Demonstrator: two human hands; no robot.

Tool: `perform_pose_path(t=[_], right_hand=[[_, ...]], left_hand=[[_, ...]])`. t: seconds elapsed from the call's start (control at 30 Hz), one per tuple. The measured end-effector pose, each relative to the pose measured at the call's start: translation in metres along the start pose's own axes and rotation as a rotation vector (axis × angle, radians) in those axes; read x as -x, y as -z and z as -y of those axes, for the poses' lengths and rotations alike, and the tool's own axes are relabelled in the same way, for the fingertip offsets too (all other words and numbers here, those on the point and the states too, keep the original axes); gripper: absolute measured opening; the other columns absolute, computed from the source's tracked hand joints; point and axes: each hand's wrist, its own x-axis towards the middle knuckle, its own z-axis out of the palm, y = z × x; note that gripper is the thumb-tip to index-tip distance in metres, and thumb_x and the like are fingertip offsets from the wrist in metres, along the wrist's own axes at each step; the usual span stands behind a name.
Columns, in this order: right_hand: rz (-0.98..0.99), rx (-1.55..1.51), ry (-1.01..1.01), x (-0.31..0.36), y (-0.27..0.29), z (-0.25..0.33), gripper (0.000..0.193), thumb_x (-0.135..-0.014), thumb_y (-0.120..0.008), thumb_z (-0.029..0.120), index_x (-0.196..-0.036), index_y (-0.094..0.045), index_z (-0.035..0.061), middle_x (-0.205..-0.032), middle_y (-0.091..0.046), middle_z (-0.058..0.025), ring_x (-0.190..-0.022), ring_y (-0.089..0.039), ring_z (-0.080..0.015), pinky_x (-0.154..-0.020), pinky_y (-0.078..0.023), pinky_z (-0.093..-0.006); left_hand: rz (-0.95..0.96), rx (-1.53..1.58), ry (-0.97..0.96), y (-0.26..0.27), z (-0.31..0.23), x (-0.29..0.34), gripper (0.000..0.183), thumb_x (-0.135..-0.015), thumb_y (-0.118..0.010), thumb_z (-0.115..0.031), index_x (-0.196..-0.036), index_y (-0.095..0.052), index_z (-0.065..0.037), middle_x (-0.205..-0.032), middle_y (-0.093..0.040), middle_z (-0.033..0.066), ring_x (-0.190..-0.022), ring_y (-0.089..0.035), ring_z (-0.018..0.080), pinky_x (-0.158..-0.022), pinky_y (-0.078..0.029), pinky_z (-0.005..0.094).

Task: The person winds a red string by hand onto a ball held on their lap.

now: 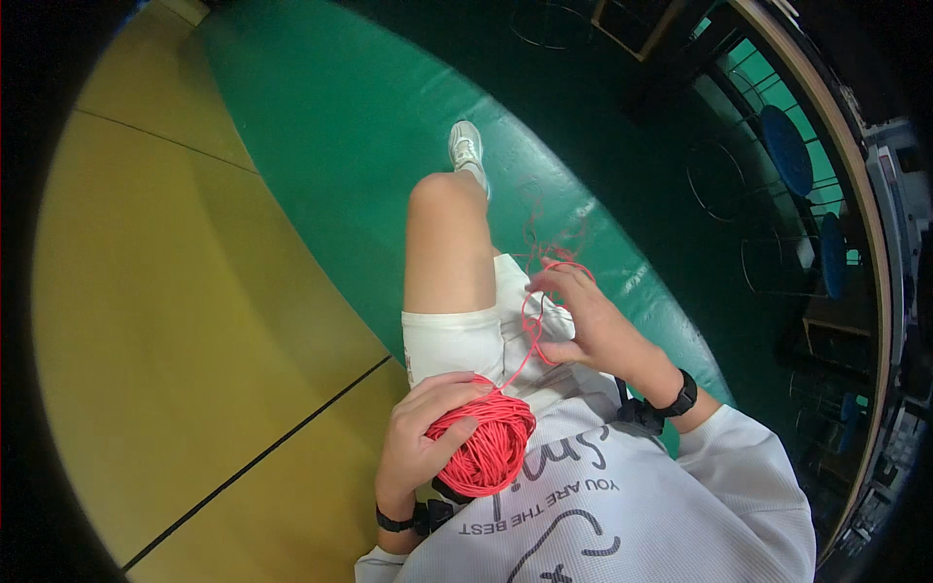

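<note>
My left hand (420, 428) is wrapped round a ball of red cord (494, 445) in front of my shirt, its fingers over the top and left side. From the ball, a red strand (526, 361) runs up to my right hand (589, 325). That hand is curved, thumb and fingers apart, with loops of the strand passing round the thumb and fingertips. Beyond the right fingertips, a loose tangle of the same cord (556, 252) hangs or lies against the green floor; which of the two I cannot tell.
My bare leg (449, 243), in white shorts and a white shoe (466, 144), stretches forward. A yellow table or panel surface (224, 321) with dark seams fills the left. At the right, blue round stools (785, 149) stand near a long wooden-edged bench (868, 223) carrying equipment.
</note>
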Motion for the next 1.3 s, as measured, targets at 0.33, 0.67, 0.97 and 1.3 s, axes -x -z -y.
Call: perform_pose_path(t=[0.33,0.67,0.97,1.3], right_hand=[[0.100,-0.234,-0.092,0.004,0.005,0.003,0.025,-0.081,-0.071,0.012,-0.101,-0.061,0.0002,-0.092,-0.065,-0.0144,-0.084,-0.065,-0.0267,-0.081,-0.053,-0.0365],[0.266,-0.331,-0.175,0.010,0.011,-0.007,0.025,-0.090,-0.057,0.012,-0.110,-0.066,0.0000,-0.102,-0.068,-0.0121,-0.091,-0.065,-0.0228,-0.085,-0.052,-0.0350],[0.338,-0.674,-0.370,-0.001,0.011,-0.023,0.010,-0.088,-0.062,0.002,-0.095,-0.056,0.0036,-0.085,-0.062,-0.0038,-0.068,-0.059,-0.0081,-0.059,-0.048,-0.0256],[-0.080,-0.461,-0.230,-0.009,0.007,-0.003,0.020,-0.091,-0.057,-0.004,-0.109,-0.061,0.0044,-0.089,-0.069,-0.0083,-0.063,-0.060,-0.0133,-0.055,-0.048,-0.0295]], left_hand=[[0.013,-0.001,0.026,-0.002,0.000,-0.004,0.029,-0.085,-0.065,-0.011,-0.110,-0.069,0.002,-0.114,-0.070,0.0189,-0.112,-0.064,0.0320,-0.099,-0.047,0.0402],[0.022,-0.006,0.046,-0.002,-0.004,-0.006,0.029,-0.086,-0.065,-0.016,-0.109,-0.070,0.002,-0.114,-0.069,0.0196,-0.112,-0.064,0.0331,-0.099,-0.047,0.0403],[0.009,0.003,0.037,-0.002,-0.001,-0.003,0.027,-0.084,-0.065,-0.011,-0.107,-0.070,0.002,-0.112,-0.071,0.0183,-0.113,-0.064,0.0327,-0.099,-0.048,0.0408],[0.010,-0.024,0.045,-0.002,-0.004,-0.004,0.030,-0.083,-0.068,-0.010,-0.110,-0.071,0.002,-0.108,-0.072,0.0167,-0.111,-0.065,0.0337,-0.096,-0.050,0.0408]])
